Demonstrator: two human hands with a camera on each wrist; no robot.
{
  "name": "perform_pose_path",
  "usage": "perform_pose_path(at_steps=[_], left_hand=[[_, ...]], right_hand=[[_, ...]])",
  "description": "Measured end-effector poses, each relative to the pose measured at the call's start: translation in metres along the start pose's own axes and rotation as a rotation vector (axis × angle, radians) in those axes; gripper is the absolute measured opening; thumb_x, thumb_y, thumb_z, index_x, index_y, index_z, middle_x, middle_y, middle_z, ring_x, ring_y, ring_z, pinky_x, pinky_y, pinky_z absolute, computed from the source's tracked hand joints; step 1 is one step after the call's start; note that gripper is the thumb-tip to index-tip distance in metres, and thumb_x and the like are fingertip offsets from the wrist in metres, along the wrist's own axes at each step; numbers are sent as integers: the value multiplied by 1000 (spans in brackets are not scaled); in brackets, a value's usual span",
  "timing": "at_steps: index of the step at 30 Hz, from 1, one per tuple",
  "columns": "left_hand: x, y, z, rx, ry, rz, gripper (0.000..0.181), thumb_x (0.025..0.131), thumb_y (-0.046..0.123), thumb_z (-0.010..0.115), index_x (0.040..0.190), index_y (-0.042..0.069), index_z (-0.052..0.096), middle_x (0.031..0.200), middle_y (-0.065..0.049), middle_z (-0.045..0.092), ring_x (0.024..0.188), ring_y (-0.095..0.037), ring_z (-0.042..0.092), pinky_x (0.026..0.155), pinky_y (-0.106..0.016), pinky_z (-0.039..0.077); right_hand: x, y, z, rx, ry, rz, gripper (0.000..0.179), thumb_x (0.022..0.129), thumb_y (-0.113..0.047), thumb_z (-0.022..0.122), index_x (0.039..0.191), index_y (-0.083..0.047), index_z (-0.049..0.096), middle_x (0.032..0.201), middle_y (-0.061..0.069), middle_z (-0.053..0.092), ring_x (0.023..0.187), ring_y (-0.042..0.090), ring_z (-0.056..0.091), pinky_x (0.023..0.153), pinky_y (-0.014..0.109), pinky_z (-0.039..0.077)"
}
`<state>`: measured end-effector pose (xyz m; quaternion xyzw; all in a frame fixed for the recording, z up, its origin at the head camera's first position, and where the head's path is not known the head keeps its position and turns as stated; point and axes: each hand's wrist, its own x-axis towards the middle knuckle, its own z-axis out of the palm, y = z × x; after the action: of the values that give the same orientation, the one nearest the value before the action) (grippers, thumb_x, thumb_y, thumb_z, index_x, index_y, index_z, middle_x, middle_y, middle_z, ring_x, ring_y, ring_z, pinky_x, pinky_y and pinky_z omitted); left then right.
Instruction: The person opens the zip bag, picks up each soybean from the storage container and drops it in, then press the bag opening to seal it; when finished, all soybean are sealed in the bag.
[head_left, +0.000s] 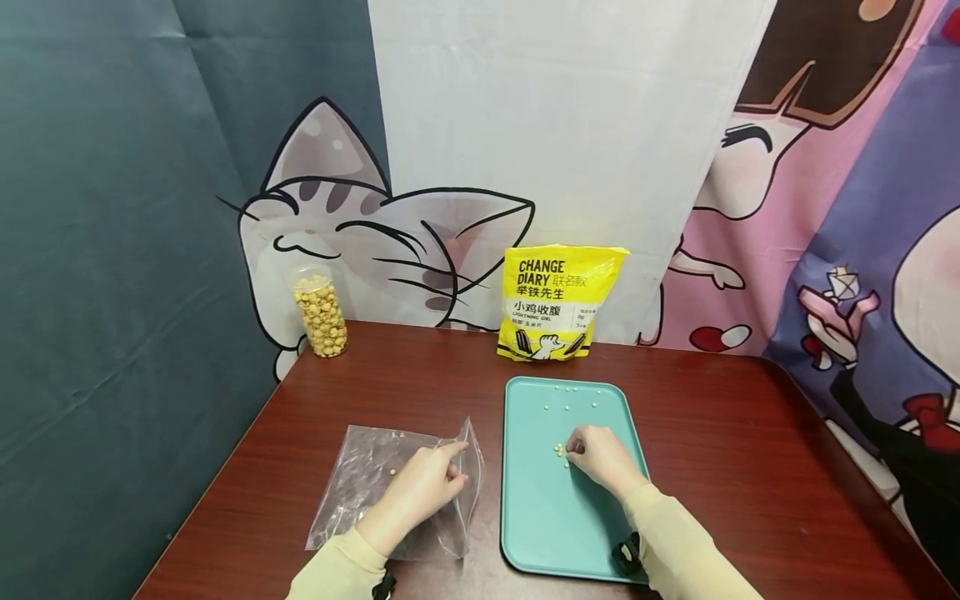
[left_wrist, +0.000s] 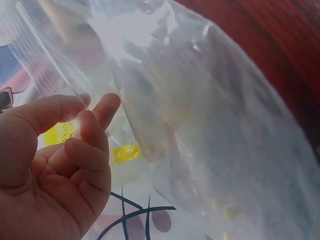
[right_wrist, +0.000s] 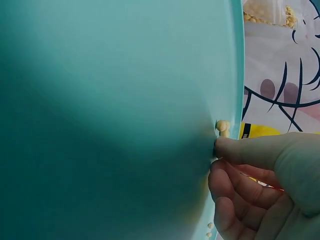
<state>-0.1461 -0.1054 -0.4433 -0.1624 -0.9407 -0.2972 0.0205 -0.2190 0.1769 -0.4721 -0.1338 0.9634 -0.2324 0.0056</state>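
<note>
A clear zip bag (head_left: 360, 467) lies on the table with a few small pale pellets inside. At its mouth, my left hand (head_left: 423, 483) has its thumb and forefinger spread against the plastic, the other fingers curled; this shows in the left wrist view too. My right hand (head_left: 600, 457) reaches down to the turquoise tray (head_left: 555, 521), thumb and forefinger tips close together beside a small cluster of round, pale yellow pellets (head_left: 558, 450). More pellets (right_wrist: 223, 126) show by the thumb in the right wrist view. Whether one sits between the fingertips is hidden.
Several more pellets are scattered at the tray's far end. Behind the tray stands a yellow snack pouch (head_left: 558, 304). A clear jar of popcorn (head_left: 322, 317) stands at the table's back left corner. Printed cloth hangs behind the reddish-brown table (head_left: 720, 467).
</note>
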Motion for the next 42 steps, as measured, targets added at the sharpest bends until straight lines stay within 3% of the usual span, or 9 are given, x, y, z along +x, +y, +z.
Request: perform_pose_path(at_steps=[14, 21, 29, 38, 42], left_hand=[[1, -2, 4, 18, 27, 20, 44, 80, 10, 70, 121, -3, 61, 72, 2, 68, 55, -1, 52, 55, -23, 44], [2, -1, 4, 2, 16, 17, 44, 80, 9, 70, 122, -3, 60, 72, 2, 68, 53, 0, 49, 54, -22, 42], [3, -1, 6, 4, 18, 21, 44, 80, 9, 70, 121, -3, 60, 71, 2, 67, 53, 0, 49, 54, -23, 43], [5, -1, 8, 8, 34, 36, 43, 79, 8, 70, 120, -3, 61, 70, 2, 68, 53, 0, 50, 54, -23, 43], [5, -1, 9, 6, 36, 34, 43, 79, 8, 70, 119, -3, 62, 70, 2, 67, 53, 1, 49, 53, -22, 42]], right_hand=[[-5, 2, 0, 54, 47, -6, 10, 77, -7, 75, 72, -13, 69, 71, -5, 64, 66, 8, 57, 61, 30, 48], [-10, -8, -1, 86, 102, -27, 8, 76, -11, 77, 74, -16, 72, 67, -10, 62, 62, 5, 51, 58, 26, 43], [-15, -30, 3, 131, 123, -135, 7, 78, -12, 76, 76, -17, 71, 67, -13, 60, 61, 1, 51, 57, 22, 43], [-20, -56, 11, 240, 158, -318, 5, 76, -8, 75, 76, -11, 71, 64, -13, 59, 57, -4, 47, 52, 18, 41], [-23, -70, 11, 272, 122, -346, 3, 79, -11, 74, 79, -9, 72, 66, -12, 60, 57, -4, 47, 51, 18, 41]])
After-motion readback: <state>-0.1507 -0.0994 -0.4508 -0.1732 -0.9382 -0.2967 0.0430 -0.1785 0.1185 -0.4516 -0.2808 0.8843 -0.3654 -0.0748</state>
